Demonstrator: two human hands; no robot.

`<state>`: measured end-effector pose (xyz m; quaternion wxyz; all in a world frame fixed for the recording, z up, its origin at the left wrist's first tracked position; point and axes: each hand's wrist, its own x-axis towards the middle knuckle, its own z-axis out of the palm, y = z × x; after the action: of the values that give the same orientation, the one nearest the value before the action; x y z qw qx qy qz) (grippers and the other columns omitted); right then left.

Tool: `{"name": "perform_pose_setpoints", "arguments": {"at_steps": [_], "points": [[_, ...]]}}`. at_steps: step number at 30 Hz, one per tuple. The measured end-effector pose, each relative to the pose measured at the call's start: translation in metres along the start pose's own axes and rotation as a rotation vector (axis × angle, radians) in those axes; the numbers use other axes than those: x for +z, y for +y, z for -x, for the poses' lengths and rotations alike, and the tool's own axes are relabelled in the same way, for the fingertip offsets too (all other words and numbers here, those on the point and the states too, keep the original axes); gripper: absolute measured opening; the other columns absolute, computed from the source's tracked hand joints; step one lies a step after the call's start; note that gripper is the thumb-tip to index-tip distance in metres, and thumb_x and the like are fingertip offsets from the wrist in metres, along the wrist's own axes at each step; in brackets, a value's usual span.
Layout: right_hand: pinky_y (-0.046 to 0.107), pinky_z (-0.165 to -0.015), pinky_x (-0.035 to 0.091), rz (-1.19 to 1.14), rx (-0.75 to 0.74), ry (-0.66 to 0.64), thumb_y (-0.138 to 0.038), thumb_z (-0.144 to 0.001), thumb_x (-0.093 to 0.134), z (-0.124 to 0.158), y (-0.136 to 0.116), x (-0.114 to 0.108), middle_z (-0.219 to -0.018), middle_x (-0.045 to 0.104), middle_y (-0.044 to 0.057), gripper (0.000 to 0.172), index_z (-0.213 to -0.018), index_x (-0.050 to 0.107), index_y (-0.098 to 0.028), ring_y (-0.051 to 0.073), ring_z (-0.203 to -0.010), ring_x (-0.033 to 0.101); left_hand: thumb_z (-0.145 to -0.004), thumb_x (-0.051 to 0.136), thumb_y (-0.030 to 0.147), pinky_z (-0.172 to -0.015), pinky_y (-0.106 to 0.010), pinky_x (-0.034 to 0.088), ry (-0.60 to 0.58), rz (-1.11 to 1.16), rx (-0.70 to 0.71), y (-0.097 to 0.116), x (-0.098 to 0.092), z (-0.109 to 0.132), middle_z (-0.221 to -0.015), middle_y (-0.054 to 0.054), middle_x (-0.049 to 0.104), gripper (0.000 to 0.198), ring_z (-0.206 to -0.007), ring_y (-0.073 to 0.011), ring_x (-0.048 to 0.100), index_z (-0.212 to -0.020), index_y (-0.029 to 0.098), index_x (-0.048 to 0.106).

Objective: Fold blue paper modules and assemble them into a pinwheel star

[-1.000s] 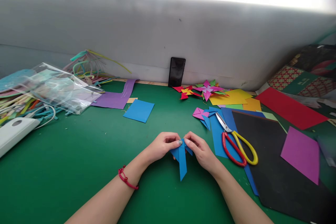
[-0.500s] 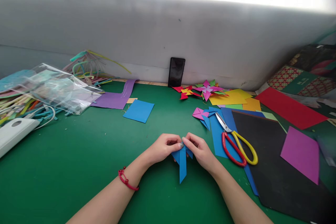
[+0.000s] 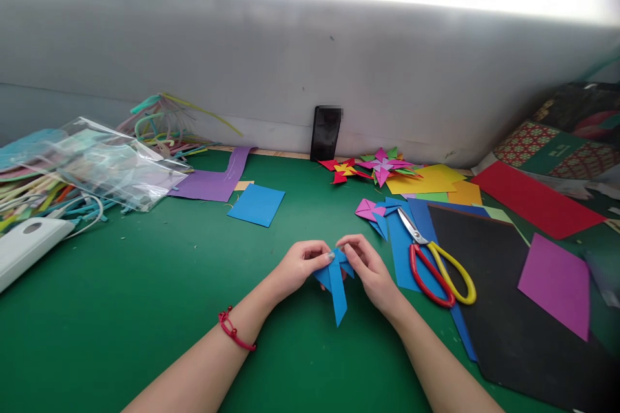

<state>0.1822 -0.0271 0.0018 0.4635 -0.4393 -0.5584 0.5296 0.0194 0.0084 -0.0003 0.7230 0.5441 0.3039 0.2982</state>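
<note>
A folded blue paper piece [image 3: 336, 287] with a long point hanging toward me is held just above the green table [image 3: 145, 310]. My left hand [image 3: 301, 266], with a red cord at the wrist, pinches its upper left part. My right hand [image 3: 369, 268] pinches its upper right part. The fingertips of both hands meet at the top of the fold, and the paper's top is partly hidden behind them.
Scissors [image 3: 436, 261] with red and yellow handles lie on blue paper to the right, beside a black sheet [image 3: 504, 297] and a purple square [image 3: 556, 284]. Folded pinwheels [image 3: 375, 168] and coloured sheets sit farther back. A blue square [image 3: 256, 204], a plastic bag [image 3: 97, 164] and a phone [image 3: 325, 133] lie behind.
Both hands with the blue piece have shifted slightly away from me, and the hanging point has swung a little to the right.
</note>
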Motion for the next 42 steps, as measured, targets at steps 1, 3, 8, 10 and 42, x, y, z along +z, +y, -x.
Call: {"name": "perform_pose_setpoints", "arguments": {"at_steps": [1,3,8,10,42], "points": [[0.025,-0.056,0.044,0.003,-0.033,0.033,-0.031,-0.087,0.042,0.0,0.0,0.0,-0.075,0.051,0.0,0.017,-0.102,0.048,-0.024,0.013,-0.063,0.053,-0.077,0.053,0.037,-0.049,-0.025,0.047,0.045,0.014,0.014,-0.001,-0.001,-0.001,-0.062,-0.001,0.059,0.025,-0.055,-0.014,0.057,-0.07,0.013,0.053],[0.026,-0.057,0.046,0.082,-0.106,0.072,-0.027,-0.086,0.045,0.001,0.0,0.001,-0.087,0.052,0.002,0.024,-0.109,0.048,-0.027,0.014,-0.069,0.055,-0.078,0.053,0.037,-0.049,-0.023,0.047,0.153,0.034,0.039,-0.002,-0.003,-0.004,-0.059,0.0,0.058,0.025,-0.052,-0.0122,0.056,-0.07,0.013,0.052],[0.028,-0.066,0.047,0.376,-0.288,0.063,-0.016,-0.081,0.049,0.001,0.006,-0.001,-0.107,0.046,0.006,0.024,-0.097,0.063,-0.028,0.017,-0.085,0.054,-0.08,0.049,0.039,-0.047,-0.02,0.043,0.294,0.078,0.06,-0.003,-0.005,-0.008,-0.06,0.001,0.058,0.026,-0.047,-0.0098,0.056,-0.074,0.014,0.052],[0.028,-0.065,0.047,0.434,-0.328,0.065,-0.014,-0.081,0.048,0.0,0.009,-0.004,-0.105,0.045,0.006,0.027,-0.096,0.065,-0.029,0.018,-0.09,0.053,-0.079,0.049,0.04,-0.045,-0.02,0.043,0.288,0.069,0.05,-0.002,-0.004,-0.008,-0.06,0.001,0.058,0.027,-0.046,-0.01,0.056,-0.074,0.014,0.05],[0.034,-0.074,0.048,0.557,-0.44,0.058,-0.016,-0.08,0.056,-0.003,0.009,-0.015,-0.113,0.05,0.003,0.025,-0.093,0.068,-0.033,0.021,-0.099,0.052,-0.079,0.051,0.038,-0.048,-0.021,0.045,0.194,-0.066,0.053,-0.001,-0.001,-0.005,-0.055,0.002,0.058,0.023,-0.047,-0.0108,0.057,-0.074,0.015,0.049]]}}
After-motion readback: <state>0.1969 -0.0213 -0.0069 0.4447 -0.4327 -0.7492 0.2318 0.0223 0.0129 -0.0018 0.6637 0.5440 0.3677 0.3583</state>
